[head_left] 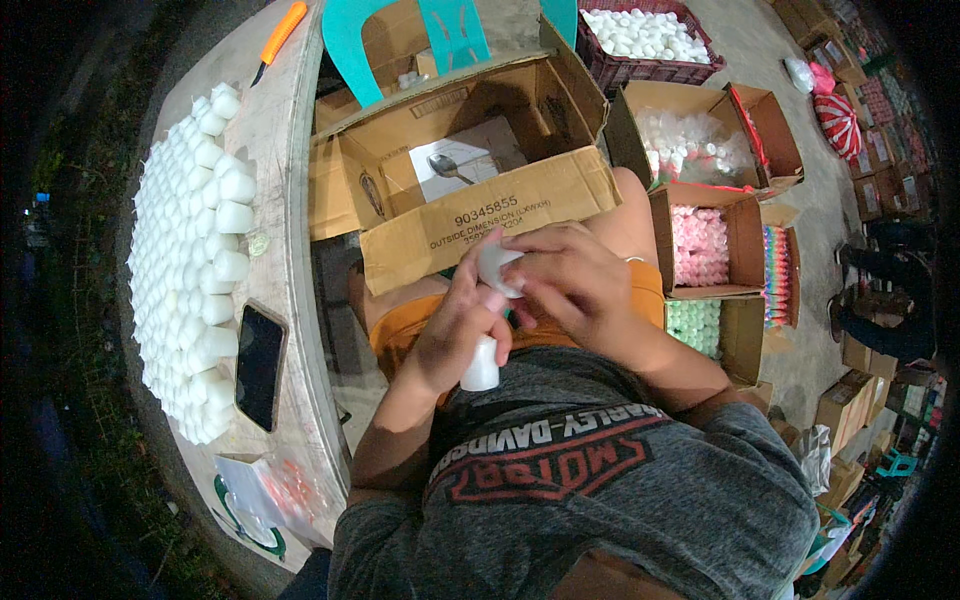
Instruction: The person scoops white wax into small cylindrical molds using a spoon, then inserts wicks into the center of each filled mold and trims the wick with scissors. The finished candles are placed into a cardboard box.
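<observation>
In front of my lap, my left hand (452, 335) is closed around a small white candle (481, 366), which pokes out below the fist. Above it, a pale white curved piece (497, 268) sits between the fingertips of both hands; motion blur hides its exact kind. My right hand (570, 275) has its fingers bent and pinched onto that piece. Just beyond the hands, an open cardboard box (480, 222) rests near my knees. Inside it lie a metal spoon (448, 167) and a white sheet (500, 143).
On the table at left stand many white candles (190, 270), a dark phone (261, 365), an orange-handled cutter (280, 38) and a plastic packet (285, 495). Boxes of pink (700, 245) and green pieces (693, 328) are at right. A crate (650, 68) and teal chair (350, 50) stand ahead.
</observation>
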`<state>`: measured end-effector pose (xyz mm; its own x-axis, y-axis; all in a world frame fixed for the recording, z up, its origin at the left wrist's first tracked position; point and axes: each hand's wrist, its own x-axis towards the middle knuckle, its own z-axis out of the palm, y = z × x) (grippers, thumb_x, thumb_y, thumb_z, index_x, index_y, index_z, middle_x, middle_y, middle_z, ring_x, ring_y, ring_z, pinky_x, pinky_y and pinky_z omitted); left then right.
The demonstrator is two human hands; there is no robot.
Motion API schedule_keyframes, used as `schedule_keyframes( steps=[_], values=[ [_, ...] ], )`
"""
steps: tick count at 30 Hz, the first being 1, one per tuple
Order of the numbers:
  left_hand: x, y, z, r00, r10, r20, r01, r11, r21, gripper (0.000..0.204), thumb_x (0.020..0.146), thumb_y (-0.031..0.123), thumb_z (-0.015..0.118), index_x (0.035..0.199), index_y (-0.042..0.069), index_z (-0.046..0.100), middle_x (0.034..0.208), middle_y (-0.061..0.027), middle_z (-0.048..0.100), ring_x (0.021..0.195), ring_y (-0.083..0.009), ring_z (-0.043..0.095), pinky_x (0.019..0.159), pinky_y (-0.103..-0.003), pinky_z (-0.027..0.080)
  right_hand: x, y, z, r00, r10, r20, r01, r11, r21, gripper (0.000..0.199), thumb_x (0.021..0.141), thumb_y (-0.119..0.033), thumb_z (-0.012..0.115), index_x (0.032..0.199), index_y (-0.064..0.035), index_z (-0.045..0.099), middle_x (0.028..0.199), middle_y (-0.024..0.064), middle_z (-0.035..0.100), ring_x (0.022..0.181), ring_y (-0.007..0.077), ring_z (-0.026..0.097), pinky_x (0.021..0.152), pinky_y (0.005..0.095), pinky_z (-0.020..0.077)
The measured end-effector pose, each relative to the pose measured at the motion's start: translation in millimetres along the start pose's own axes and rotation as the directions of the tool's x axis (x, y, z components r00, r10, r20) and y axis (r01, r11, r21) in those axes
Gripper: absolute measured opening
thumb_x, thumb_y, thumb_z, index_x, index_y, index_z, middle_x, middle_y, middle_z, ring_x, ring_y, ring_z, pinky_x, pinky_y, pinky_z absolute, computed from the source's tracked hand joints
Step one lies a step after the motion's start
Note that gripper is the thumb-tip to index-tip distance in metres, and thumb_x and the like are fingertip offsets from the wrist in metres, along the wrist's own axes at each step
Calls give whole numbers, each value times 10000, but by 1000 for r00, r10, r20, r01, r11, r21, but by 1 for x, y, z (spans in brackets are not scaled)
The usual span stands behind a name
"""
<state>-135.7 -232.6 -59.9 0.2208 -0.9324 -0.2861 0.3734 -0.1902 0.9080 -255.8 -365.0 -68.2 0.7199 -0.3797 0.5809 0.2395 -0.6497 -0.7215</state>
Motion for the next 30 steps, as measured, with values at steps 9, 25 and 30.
schedule_keyframes(
  steps=[9, 25, 30],
  values=[
    [7, 3, 19, 806, 587, 73, -365, 396, 843, 651, 730, 145, 657, 1319, 60, 394, 1112, -187, 515, 992, -338, 559, 823, -385, 483, -6, -9, 1, 807, 571, 150, -548, 631, 549, 116, 836, -83, 634, 901, 13, 626, 868, 60, 652, 791, 95, 589, 676, 229, 474],
    [4, -14, 4, 975, 175, 138, -176, 984, -2, 230, 942, 266, 453, 1036, 59, 487, 890, -73, 575, 724, -81, 540, 554, -204, 438, 1, -10, -19, 961, 260, -97, -240, 954, 178, 84, 744, -29, 696, 813, -17, 651, 830, 78, 604, 701, 148, 578, 612, 253, 467],
    [5, -22, 11, 967, 234, 98, -238, 971, 31, 259, 933, 281, 440, 1038, 56, 515, 861, -79, 593, 694, -102, 552, 556, -223, 448, -2, -4, -18, 943, 256, -211, -227, 962, 151, 74, 750, -31, 691, 801, -15, 639, 808, 80, 592, 746, 173, 573, 633, 263, 464]
  ],
)
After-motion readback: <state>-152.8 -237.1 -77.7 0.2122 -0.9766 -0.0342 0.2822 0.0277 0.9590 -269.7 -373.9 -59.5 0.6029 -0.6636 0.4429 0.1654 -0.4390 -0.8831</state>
